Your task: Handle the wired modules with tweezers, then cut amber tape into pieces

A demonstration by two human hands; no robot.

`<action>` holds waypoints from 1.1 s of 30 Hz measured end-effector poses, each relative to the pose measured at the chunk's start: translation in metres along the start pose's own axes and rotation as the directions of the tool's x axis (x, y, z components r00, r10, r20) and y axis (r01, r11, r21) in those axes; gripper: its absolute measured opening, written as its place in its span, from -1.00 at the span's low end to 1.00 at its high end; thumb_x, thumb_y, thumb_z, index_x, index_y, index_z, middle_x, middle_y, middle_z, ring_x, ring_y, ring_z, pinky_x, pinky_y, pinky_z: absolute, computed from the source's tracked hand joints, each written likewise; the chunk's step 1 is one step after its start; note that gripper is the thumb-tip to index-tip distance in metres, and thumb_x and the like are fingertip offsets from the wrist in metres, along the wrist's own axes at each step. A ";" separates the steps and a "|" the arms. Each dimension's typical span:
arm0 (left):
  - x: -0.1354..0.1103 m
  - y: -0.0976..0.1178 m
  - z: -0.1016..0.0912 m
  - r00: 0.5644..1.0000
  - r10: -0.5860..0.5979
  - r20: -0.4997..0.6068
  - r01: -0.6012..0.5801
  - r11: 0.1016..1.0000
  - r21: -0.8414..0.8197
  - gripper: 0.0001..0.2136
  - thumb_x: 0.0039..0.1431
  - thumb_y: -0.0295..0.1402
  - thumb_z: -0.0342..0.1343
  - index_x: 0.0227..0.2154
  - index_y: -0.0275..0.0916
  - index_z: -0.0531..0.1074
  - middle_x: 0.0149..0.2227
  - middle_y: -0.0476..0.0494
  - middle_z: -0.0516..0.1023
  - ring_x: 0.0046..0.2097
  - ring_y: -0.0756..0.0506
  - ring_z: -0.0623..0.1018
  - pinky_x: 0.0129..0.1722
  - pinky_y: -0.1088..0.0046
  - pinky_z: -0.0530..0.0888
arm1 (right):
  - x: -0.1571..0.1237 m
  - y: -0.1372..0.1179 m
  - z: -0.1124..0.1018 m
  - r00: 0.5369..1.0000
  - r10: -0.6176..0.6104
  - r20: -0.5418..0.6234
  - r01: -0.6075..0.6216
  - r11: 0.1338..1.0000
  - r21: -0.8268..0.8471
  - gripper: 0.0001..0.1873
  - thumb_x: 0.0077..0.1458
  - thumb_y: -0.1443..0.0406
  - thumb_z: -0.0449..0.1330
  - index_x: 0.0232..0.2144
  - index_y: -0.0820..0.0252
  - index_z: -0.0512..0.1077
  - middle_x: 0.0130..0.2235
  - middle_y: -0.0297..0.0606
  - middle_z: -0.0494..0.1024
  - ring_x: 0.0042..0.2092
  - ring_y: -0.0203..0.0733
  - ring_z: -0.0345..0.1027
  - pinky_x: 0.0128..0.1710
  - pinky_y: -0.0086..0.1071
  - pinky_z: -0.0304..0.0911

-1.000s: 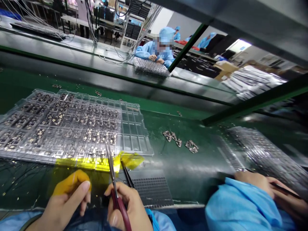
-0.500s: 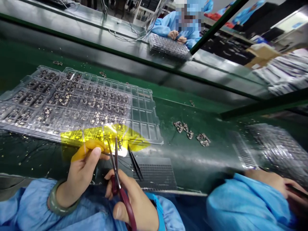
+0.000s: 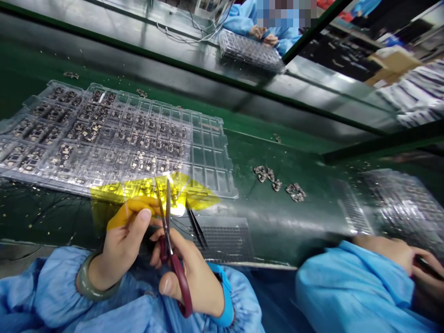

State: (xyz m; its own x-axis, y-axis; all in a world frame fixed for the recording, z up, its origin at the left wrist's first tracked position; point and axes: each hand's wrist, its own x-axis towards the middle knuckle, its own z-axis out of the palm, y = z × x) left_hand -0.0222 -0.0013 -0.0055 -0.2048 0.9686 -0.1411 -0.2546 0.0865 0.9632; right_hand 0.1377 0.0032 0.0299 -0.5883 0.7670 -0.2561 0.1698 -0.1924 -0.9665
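Note:
My left hand (image 3: 130, 236) pinches a see-through yellow film (image 3: 201, 194) by its near edge, thumb on top and fingers showing through it. In my right hand (image 3: 194, 273) is a pair of scissors (image 3: 181, 280) with dark red handles, blades parted and pointing away from me across the film. Beyond the film lies a clear plastic tray (image 3: 211, 159) with small circuit boards (image 3: 92, 132) in many of its pockets. Black tweezers (image 3: 197, 225) rest on the table just right of the blades, partly over a clear gridded sheet (image 3: 227, 238).
Small metal parts (image 3: 265, 175) lie in clusters on the green table (image 3: 277, 222). At right, a co-worker's blue sleeve (image 3: 354, 286) reaches near another stack of clear trays (image 3: 405, 203). Across a raised metal ledge (image 3: 145, 74), another person handles a tray (image 3: 248, 50).
The view has tilted slightly down, so the tray and table sit higher in the picture. Both hands keep their hold; the scissor blades stay parted at the film.

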 end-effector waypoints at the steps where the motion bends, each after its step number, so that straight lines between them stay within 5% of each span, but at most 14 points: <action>1: 0.000 0.000 0.000 1.000 -0.002 -0.003 0.002 1.000 0.000 -0.81 0.24 -0.23 0.14 -0.18 -0.22 0.49 -0.30 -0.11 0.66 -0.31 -0.10 0.65 -0.25 0.38 0.61 | 0.000 0.000 0.001 1.000 0.016 -0.010 -0.016 1.000 0.015 -0.14 -0.18 -0.38 0.13 -0.16 0.20 0.33 -0.43 -0.23 0.49 -0.43 -0.17 0.33 -0.40 -0.32 0.26; 20: 0.000 0.002 0.005 0.998 0.014 -0.055 -0.019 0.996 -0.085 -0.81 0.16 -0.23 0.22 -0.25 -0.23 0.52 -0.33 -0.11 0.65 -0.38 -0.09 0.64 -0.36 0.42 0.62 | -0.007 0.007 0.009 0.984 0.116 -0.138 -0.086 0.974 0.209 -0.22 -0.34 -0.25 0.37 -0.28 0.25 0.41 -0.61 -0.38 0.42 -0.60 -0.35 0.16 -0.60 -0.47 0.05; 26: -0.005 0.004 0.004 1.000 -0.013 -0.021 0.011 0.996 -0.088 -0.80 0.24 -0.25 0.15 -0.12 -0.18 0.49 -0.20 -0.11 0.64 -0.25 -0.10 0.64 -0.25 0.40 0.60 | -0.008 0.006 0.009 0.982 0.111 -0.153 -0.077 0.974 0.213 -0.20 -0.36 -0.27 0.36 -0.29 0.26 0.41 -0.62 -0.39 0.41 -0.61 -0.37 0.15 -0.61 -0.48 0.02; 33: -0.013 0.001 -0.002 0.984 0.113 0.136 -0.124 0.989 0.077 -0.79 0.34 -0.35 0.03 -0.06 -0.07 0.51 -0.13 -0.04 0.60 -0.08 -0.05 0.57 0.03 0.44 0.47 | -0.007 0.004 0.009 0.984 0.022 -0.176 0.009 0.984 0.176 -0.14 -0.35 -0.32 0.31 -0.24 0.27 0.41 -0.59 -0.35 0.44 -0.59 -0.33 0.18 -0.57 -0.45 0.09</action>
State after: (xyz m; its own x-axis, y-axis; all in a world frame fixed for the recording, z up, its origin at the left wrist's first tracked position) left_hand -0.0215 -0.0138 -0.0029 -0.1021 0.9948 0.0005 -0.1541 -0.0163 0.9879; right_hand 0.1352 -0.0082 0.0272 -0.4361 0.8583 -0.2704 0.0222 -0.2902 -0.9567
